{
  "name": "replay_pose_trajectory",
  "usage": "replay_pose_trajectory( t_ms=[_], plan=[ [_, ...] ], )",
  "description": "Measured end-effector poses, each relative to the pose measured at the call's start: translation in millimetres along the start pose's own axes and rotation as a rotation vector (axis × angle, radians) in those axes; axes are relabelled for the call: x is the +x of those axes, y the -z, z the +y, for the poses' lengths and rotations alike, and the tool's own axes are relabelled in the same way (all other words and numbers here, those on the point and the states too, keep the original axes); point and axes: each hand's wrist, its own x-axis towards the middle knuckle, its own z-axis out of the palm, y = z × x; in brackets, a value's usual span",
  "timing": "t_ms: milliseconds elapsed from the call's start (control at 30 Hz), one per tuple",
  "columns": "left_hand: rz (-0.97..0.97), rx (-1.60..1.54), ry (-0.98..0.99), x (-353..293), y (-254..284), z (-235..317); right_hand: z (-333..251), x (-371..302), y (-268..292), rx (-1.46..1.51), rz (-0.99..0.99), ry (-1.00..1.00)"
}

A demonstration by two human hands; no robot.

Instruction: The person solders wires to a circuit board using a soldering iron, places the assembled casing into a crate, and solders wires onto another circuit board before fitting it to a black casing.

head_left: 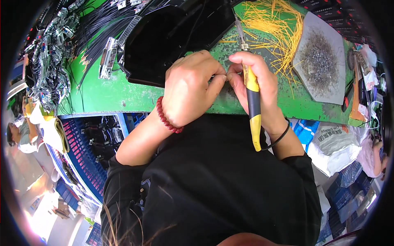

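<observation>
My right hand (267, 88) is closed round a yellow-and-black soldering iron (254, 102). Its metal tip points away from me, and its dark cord curves by my right wrist. My left hand (191, 84), with a red bead bracelet (162, 115) at the wrist, is closed in a pinch close to the right fingertips. Whatever the pinching fingers hold is too small or hidden to make out. Just beyond my left hand lies a large black, glossy panel or housing (154, 49) on the green bench (135, 96).
Yellow wires (283, 35) lie loose at the back right, beside a grey board (328, 84) covered in solder specks. Dark cables (96, 30) and small connector parts (51, 61) crowd the left. Below the bench stand a blue crate (84, 153) and a white bag (334, 149).
</observation>
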Motion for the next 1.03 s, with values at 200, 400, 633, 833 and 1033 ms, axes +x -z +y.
replay_pose_trajectory(
  t_ms=[200,400,633,833,1033],
  plan=[
    [0.034,-0.056,0.013,1.3,-5.5,-1.1,1.9,-3.8,2.9,0.059,-0.077,0.007],
    [0.040,-0.269,0.111,2.1,-6.3,-1.2,4.0,-10.3,1.1,0.230,-0.071,-0.058],
    [0.028,-0.363,0.163,0.8,-5.7,-1.3,2.0,-11.2,0.3,0.195,-0.062,-0.018],
    [-0.013,-0.363,0.151,-1.2,-1.0,1.1,1.7,-9.5,4.6,0.260,-0.078,-0.087],
    [-0.049,-0.013,0.006,-7.1,7.1,0.7,-1.4,-7.6,7.8,0.303,-0.024,-0.189]
  ],
)
